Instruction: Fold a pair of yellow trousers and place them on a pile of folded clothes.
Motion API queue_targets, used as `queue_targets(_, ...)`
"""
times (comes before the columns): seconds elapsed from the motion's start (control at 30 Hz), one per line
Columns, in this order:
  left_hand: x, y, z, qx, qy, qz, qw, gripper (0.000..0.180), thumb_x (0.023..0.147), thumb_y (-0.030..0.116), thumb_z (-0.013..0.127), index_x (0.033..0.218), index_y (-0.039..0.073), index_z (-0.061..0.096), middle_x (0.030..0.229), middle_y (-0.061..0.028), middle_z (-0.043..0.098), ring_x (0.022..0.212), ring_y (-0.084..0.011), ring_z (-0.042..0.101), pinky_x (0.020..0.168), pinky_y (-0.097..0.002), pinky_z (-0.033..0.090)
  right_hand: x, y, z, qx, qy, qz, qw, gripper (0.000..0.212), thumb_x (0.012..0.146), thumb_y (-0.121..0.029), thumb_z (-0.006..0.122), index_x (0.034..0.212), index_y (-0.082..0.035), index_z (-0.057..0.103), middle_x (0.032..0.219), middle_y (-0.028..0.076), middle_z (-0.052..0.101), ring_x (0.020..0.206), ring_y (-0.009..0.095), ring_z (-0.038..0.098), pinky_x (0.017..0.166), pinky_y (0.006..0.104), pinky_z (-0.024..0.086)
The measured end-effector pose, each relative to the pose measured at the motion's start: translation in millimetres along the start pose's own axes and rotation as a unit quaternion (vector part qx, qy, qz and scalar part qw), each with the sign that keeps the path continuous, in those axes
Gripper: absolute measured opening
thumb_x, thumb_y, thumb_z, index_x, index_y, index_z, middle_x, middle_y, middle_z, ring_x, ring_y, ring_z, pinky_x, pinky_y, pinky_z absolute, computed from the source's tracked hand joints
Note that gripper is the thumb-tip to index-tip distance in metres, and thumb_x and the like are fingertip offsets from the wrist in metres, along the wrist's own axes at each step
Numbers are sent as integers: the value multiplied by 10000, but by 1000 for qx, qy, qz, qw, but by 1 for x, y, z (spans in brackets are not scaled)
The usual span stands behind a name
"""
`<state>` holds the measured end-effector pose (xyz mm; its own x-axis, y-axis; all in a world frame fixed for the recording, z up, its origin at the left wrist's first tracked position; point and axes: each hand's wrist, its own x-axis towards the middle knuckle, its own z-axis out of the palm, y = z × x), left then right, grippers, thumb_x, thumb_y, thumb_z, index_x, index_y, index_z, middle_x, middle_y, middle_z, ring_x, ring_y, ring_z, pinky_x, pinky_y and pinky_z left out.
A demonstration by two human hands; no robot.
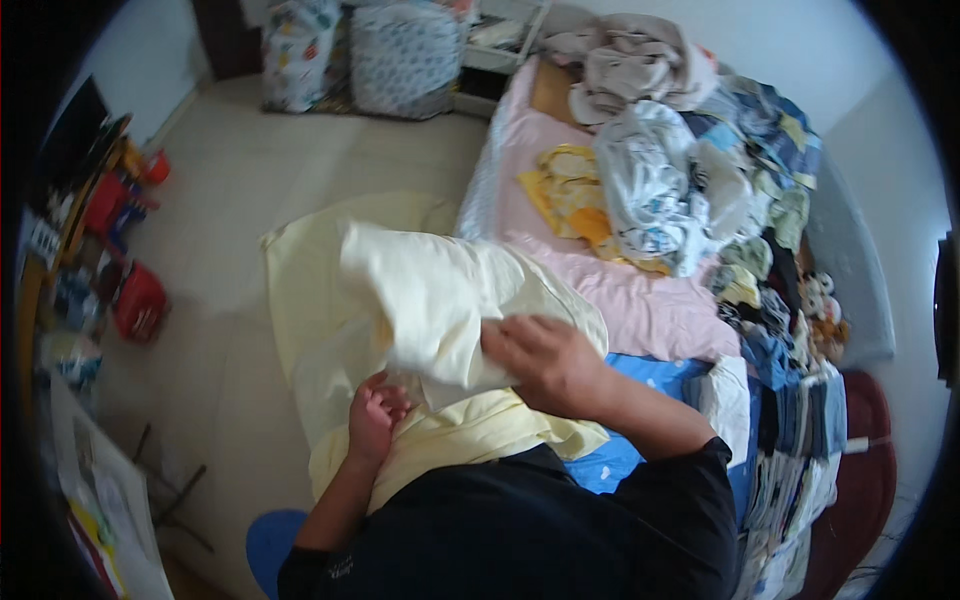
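A large pale yellow cloth (440, 285), perhaps a bed sheet, is bunched up in front of me. Part of it spreads over my lap and down to the floor on the left. My right hand (550, 368) is closed on the raised, folded part of the cloth, its thumb side pressed into a crease. The far left end of that fold is blurred. Just below the fold, my left hand (378, 415) lies against the cloth with its fingers loosely bent and apart, nothing visible between them.
On my right is a bed with a pink sheet (655, 315), yellow clothing (565, 185) and a heap of clothes (650, 185). Folded clothes (795, 480) are stacked at the near right. A red chair (140, 303) stands left, a blue stool (272, 545) below, stuffed bags (405, 60) at the back.
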<state>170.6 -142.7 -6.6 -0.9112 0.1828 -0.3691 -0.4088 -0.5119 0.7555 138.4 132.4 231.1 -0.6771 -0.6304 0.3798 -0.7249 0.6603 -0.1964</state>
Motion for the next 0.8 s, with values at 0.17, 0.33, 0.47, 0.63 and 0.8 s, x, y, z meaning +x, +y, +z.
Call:
queue_targets(0.17,-16,18,-1,-141,-49,-40,988,557,965,408,399,1406,69,371,1392,-104,457,1274,-277,451,1064,-431,376,-66,-6,111,2,-99,-44,994,554,772,-166,621,1298,-77,471,1061,140,537,907,294,591,777,372,501)
queue_targets(0.33,-28,15,-7,-192,-18,-55,980,599,948,444,426,1406,63,367,1390,-105,460,1261,-267,461,1064,-431,365,-55,6,77,106,-134,122,978,741,655,-380,784,1259,-56,502,1037,158,544,920,322,570,823,422,461)
queue_targets(0.47,-33,13,-7,-130,-22,23,991,582,945,436,431,1381,52,389,1365,-99,481,1250,-256,471,1042,-430,379,-73,25,76,206,-134,372,895,619,741,-405,740,1173,-9,541,1016,159,550,915,319,563,825,420,454)
queue_targets(0.63,-61,53,-5,178,-34,149,972,507,854,381,587,1212,37,483,1140,-97,544,1080,-211,532,929,-346,417,-124,48,112,277,-66,554,782,523,870,-435,634,1090,33,552,936,137,615,851,237,602,754,353,503)
queue_targets(0.8,-78,69,25,466,-4,230,854,863,582,366,857,1223,-12,419,1159,-128,424,1045,-244,466,891,-353,417,-116,34,111,525,-24,653,546,433,917,-396,606,1085,1,575,963,80,624,812,137,602,709,288,515)
